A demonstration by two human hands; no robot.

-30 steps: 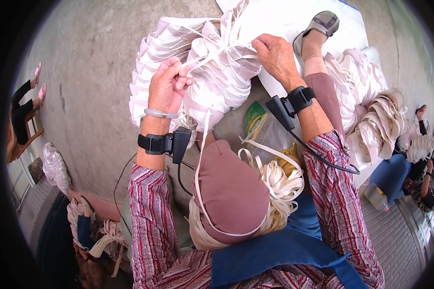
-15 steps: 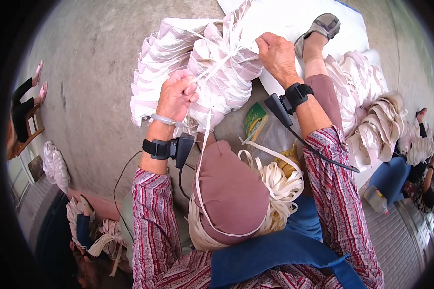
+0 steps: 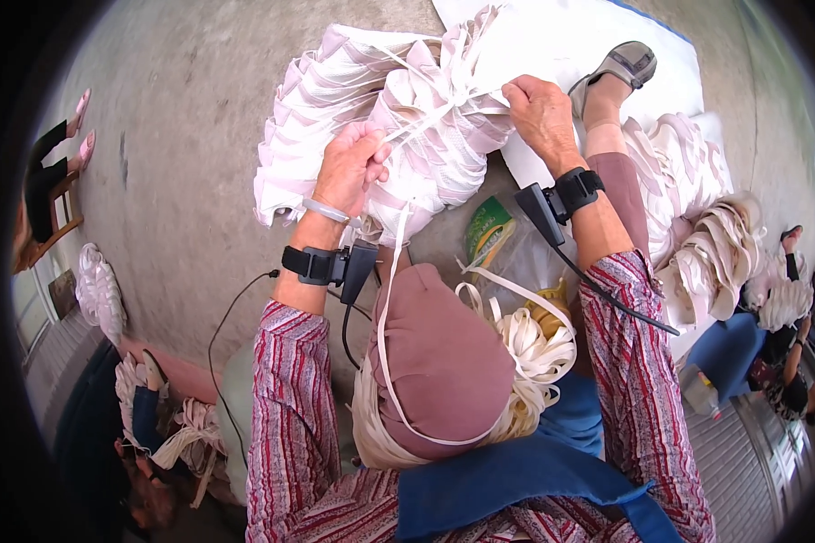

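A large bundle of stacked white and pale pink fabric pieces lies on the floor in front of me. White flat tape crosses at a knot on the bundle's top. My left hand is closed on one end of the tape, left of the knot. At the right, my right hand pinches the other end. The tape looks taut between both hands and the knot. A hank of loose cream tape lies by my knee, and one long strand loops over the knee.
A white sheet is spread under my outstretched foot. More stacked pieces lie to the right of my leg. A clear plastic bag with a green and yellow print sits between my legs. Other people sit at both sides; a black cable trails at left.
The bundle, both hands and my leg appear slightly farther right in the picture, partly because the view has shifted. Both hands keep their hold on the tape.
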